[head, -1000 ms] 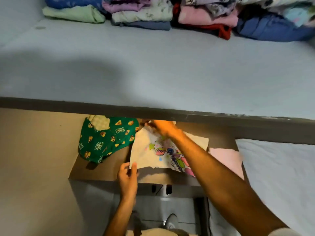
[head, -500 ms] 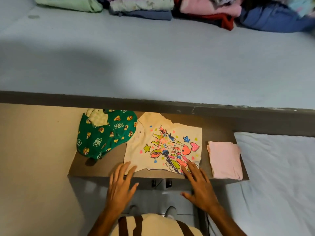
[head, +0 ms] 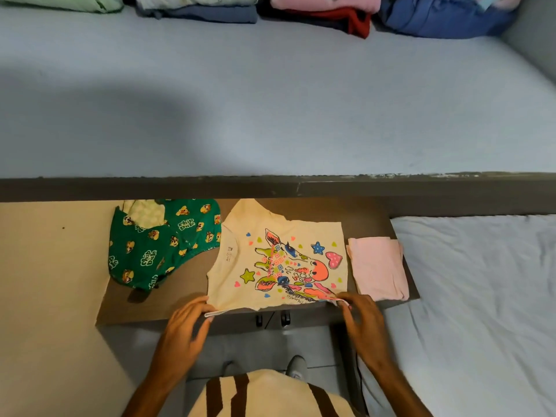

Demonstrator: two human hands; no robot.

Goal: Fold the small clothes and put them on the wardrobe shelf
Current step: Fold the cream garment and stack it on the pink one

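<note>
The cream giraffe shirt (head: 279,260) lies flat at the near edge of the desk (head: 192,278), thin, soft and light, and the left hand (head: 186,326) and right hand (head: 361,320) pinch its near corners, the best places to hold it.

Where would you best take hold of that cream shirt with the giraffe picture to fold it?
By the near edge of the giraffe shirt, at its two corners, coming from the person's side. It lies flat and spread on the brown surface, and that edge lies along the surface's front edge. The left hand and right hand already pinch those corners, so lifting them would probably fold it away.
</note>
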